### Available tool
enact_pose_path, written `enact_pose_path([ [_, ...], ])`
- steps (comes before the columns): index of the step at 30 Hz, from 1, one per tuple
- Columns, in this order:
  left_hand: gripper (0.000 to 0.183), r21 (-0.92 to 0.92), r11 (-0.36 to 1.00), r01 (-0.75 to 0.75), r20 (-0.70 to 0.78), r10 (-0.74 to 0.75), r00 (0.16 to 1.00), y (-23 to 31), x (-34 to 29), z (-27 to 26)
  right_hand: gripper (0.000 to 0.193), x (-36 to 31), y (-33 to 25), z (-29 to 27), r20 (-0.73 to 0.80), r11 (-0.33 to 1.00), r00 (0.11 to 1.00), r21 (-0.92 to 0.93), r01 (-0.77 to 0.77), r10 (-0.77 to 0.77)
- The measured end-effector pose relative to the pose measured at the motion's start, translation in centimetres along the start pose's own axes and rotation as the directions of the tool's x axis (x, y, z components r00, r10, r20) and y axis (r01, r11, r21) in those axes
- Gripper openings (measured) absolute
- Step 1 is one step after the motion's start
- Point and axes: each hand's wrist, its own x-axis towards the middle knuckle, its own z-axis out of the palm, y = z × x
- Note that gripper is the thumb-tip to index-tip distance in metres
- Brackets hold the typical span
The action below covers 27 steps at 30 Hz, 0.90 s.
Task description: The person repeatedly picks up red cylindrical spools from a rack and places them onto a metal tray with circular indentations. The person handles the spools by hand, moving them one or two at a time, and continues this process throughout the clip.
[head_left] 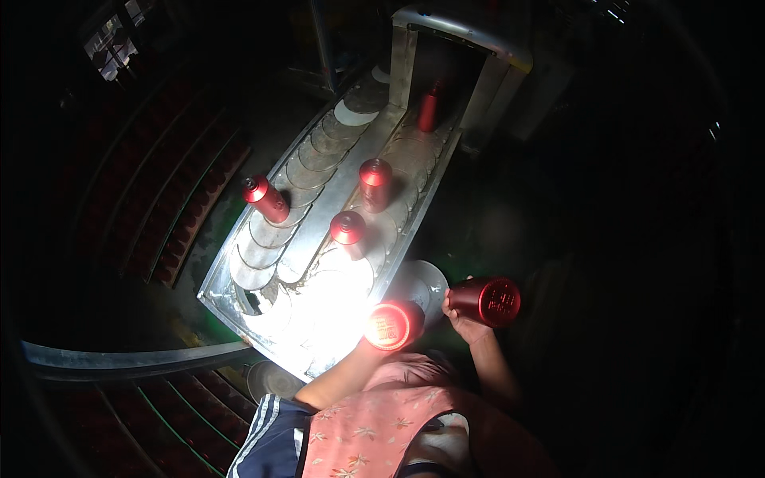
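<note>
My right hand [462, 317] is wrapped round a dark red metal bottle [500, 303], whose embossed base faces up toward me. At the end of my left forearm, a second red bottle [394, 325] is held bottom-up, its round base brightly lit. Glare and the bottle hide most of my left hand [368, 349]. Ahead of my hands runs a conveyor of overlapping round plates. On its right lane stand a near red bottle [348, 229], a middle red bottle [374, 182] and a far red bottle [429, 110]. Another red bottle [268, 199] is on the left lane.
A metal arch [462, 36] spans the far end of the conveyor [315, 215]. Racks with rows of dark red items [187, 219] stand at the left. A curved metal rail [135, 357] lies at lower left. Beside my hands is a pale round disc [430, 285].
</note>
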Motion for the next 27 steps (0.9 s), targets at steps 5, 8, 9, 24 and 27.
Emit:
enact_pose_path([
  [5, 0.046, -0.343, 0.922, 0.177, -0.068, -0.212, 0.975, 3.1, 5.6, 1.6, 0.044, 4.9, -6.6, -1.8, 0.096, 0.999, 0.995, -0.008, 0.032, -0.031],
  [8, 0.058, -0.316, 0.922, 0.225, -0.048, -0.253, 0.966, 4.6, 8.4, -0.1, 0.045, 7.1, -10.4, -2.1, 0.108, 0.998, 0.993, 0.056, 0.032, -0.038],
  [9, 0.058, -0.301, 0.928, 0.221, -0.042, -0.244, 0.969, 5.1, 9.8, 0.9, 0.044, 7.8, -11.4, -1.9, 0.105, 0.997, 0.994, 0.07, 0.034, -0.041],
  [24, 0.041, 0.989, -0.085, 0.123, 0.027, 0.912, 0.41, 18.5, 17.0, 14.0, 0.037, 27.9, -20.1, 17.9, 0.182, -0.087, 0.709, -0.982, 0.169, -0.681],
  [27, 0.041, 0.782, -0.495, 0.379, 0.33, 0.844, 0.423, 18.6, 21.8, 16.4, 0.042, 35.5, -18.0, 17.7, 0.639, -0.669, 0.701, -0.674, 0.313, -0.316],
])
